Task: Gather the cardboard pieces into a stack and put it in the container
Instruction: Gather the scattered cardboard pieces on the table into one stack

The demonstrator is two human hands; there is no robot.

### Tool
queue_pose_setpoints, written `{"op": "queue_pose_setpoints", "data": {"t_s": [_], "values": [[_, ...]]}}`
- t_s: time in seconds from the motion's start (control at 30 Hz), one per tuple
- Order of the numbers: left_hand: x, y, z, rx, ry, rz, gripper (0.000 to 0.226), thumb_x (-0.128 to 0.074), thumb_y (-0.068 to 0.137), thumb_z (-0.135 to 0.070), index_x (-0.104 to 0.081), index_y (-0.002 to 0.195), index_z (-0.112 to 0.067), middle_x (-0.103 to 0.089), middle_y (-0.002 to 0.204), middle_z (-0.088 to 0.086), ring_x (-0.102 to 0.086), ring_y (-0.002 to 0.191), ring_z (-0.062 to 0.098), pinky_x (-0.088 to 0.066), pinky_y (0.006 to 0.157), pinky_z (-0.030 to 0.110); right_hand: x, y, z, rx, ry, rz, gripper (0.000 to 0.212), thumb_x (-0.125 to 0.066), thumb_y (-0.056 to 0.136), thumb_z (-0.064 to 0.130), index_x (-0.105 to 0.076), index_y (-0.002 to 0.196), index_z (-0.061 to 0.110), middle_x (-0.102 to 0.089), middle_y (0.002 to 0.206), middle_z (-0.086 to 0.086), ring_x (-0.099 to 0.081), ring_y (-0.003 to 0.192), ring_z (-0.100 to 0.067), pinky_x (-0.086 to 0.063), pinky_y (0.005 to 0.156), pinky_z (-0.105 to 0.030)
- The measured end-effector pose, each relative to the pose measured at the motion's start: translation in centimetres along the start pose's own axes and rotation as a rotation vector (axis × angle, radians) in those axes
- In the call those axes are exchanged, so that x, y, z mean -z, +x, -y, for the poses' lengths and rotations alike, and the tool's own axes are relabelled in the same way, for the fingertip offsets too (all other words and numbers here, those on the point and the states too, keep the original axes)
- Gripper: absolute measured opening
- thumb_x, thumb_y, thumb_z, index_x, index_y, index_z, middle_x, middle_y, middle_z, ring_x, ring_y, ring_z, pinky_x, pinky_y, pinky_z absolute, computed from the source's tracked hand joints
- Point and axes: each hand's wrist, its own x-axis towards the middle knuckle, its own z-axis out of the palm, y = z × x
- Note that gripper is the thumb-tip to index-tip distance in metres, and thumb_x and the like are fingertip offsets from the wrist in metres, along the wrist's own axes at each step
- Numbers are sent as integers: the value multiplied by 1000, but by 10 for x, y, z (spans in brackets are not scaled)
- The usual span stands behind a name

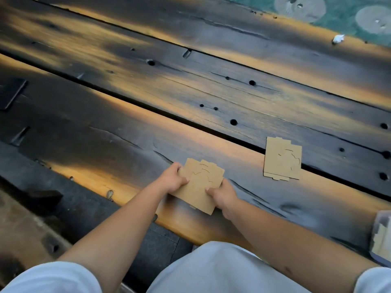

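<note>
While both hands, left (174,178) and right (222,194), pinch the stack (198,185) by its edges, another pile (282,159) lies right, bare table (105,132) left.

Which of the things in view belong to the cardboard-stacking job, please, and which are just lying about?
Job: held cardboard pieces, left hand, right hand, loose cardboard pieces, container.
Lying about: white scrap, dark flat object, wooden table.
</note>
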Motion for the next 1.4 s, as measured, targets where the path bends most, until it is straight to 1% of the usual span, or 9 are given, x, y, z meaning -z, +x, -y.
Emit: {"op": "queue_pose_setpoints", "data": {"t_s": [0.13, 0.3, 0.43, 0.53, 0.67, 0.97, 1.17, 1.3, 1.4], "values": [[-27, -7, -20, -19, -43, 37, 28, -68, 87, -21, -49, 105, -11, -62, 109, 9, -58, 94, 20, -42, 68, 28, 39, -1, -9, 26, 35, -41, 38, -70, 84, 11, -50, 116, 18, -62, 120, -8, -60, 107, -29, -52, 91, -48], [-62, -11, -53, -101, -65, 94, 42, -72, 84, -17, -52, 121, -10, -65, 118, 10, -62, 107, 25, -49, 95, 37, 90, -7, -25, 43, 194, -107, 26, -71, 83, 6, -54, 96, 21, -68, 109, -9, -66, 94, -26, -56, 76, -39], [-95, -6, -84, -171, -61, 171, 33, -72, 84, -18, -53, 112, -15, -67, 114, 8, -64, 98, 20, -52, 84, 30, 134, -13, -30, 80, 249, -187, 28, -72, 81, 3, -56, 96, 19, -69, 105, -8, -68, 87, -20, -55, 67, -33], [-119, -2, -111, -200, -65, 207, 31, -72, 84, -23, -52, 108, -21, -67, 112, 3, -63, 90, 14, -49, 70, 22, 165, -10, -30, 76, 249, -272, 34, -75, 78, 4, -57, 104, 15, -70, 105, -11, -69, 91, -26, -58, 80, -43], [-149, 12, -146, -214, -45, 177, 31, -72, 84, -23, -51, 108, -20, -66, 113, 5, -63, 95, 20, -53, 81, 32, 205, 3, -23, 81, 212, -344, 36, -77, 77, 5, -57, 106, 16, -69, 110, -13, -67, 98, -30, -53, 91, -48], [-180, 56, -205, -152, 37, 14, 46, -71, 80, -26, -54, 120, -11, -61, 122, 13, -57, 112, 32, -47, 96, 42, 252, 55, 9, 121, 11, -433, 41, -80, 74, 23, -59, 109, 21, -67, 112, -3, -63, 99, -23, -51, 89, -36], [-185, 71, -218, -90, 36, -8, 31, -66, 81, -17, -52, 109, -15, -64, 116, 11, -59, 106, 29, -46, 83, 30, 257, 82, 18, 59, -16, -346, 42, -78, 75, 20, -56, 111, 23, -67, 114, -5, -62, 100, -23, -51, 91, -36], [-186, 75, -217, -65, -4, -9, 35, -68, 79, -16, -50, 109, -16, -63, 113, 8, -60, 102, 27, -50, 87, 35, 259, 89, 14, 59, 8, -357, 48, -80, 74, 19, -53, 114, 23, -66, 114, -4, -62, 98, -22, -52, 89, -37], [-186, 72, -215, -85, -53, -37, 37, -70, 76, -12, -48, 106, -19, -64, 109, 6, -61, 97, 25, -51, 84, 35, 258, 86, 12, 86, 0, -376, 58, -80, 74, 18, -50, 124, 23, -65, 116, -3, -60, 98, -21, -51, 89, -36]]}}
